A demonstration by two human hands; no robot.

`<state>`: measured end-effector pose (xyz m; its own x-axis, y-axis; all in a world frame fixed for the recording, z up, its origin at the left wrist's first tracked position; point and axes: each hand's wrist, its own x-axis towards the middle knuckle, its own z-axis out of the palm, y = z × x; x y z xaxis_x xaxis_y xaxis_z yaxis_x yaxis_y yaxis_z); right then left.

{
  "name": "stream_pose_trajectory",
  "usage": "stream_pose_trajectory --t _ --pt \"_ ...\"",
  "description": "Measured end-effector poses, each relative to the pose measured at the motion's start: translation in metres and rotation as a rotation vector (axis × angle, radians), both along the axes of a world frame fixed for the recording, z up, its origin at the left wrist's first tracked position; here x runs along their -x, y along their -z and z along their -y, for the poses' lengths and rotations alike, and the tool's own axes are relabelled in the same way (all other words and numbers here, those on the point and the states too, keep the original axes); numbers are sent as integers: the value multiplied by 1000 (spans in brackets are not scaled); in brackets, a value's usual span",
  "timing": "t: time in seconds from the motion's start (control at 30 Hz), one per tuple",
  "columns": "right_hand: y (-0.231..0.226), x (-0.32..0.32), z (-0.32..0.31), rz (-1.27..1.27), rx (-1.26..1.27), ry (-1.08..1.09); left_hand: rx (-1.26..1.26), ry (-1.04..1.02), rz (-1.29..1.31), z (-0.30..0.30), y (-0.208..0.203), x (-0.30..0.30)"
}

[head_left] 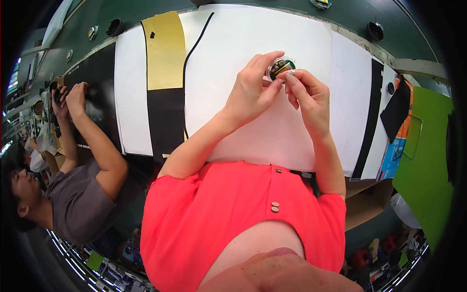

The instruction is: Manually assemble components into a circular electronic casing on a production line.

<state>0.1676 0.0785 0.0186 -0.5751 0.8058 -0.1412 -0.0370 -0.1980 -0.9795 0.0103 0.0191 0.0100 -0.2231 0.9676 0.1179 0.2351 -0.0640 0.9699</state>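
Observation:
Above the white work surface, my left hand (pixel 250 90) is closed around the edge of a small round device (pixel 278 67) with a clear rim. Its face is turned up and shows a green circuit board with small parts and a yellowish strip. My right hand (pixel 310 95) comes in from the other side, thumb and index finger pinched together at the device's lower right edge. A small white piece (pixel 291 72) shows between those fingertips; its kind is too small to tell. My fingers partly cover the device's rim.
A yellow sheet (pixel 164 51) and black strip (pixel 165 114) lie at the left, a black cable (pixel 195 44) beside them. Black cups (pixel 115 27) stand on the green far surface. At right lie a black cloth-like piece (pixel 396 104) and green board (pixel 423 141). A co-worker (pixel 80 199) handles a dark part at left.

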Motion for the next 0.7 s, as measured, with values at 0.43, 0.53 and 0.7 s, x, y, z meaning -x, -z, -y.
stream_pose_trajectory --t 0.43,0.53,0.7 --pt "-4 0 1 198 -81 -5 112 124 304 0 4 3" --pt "-5 2 5 235 -144 2 14 47 338 -2 8 -1" --pt "-2 6 6 249 -245 53 31 24 422 -2 11 -4"
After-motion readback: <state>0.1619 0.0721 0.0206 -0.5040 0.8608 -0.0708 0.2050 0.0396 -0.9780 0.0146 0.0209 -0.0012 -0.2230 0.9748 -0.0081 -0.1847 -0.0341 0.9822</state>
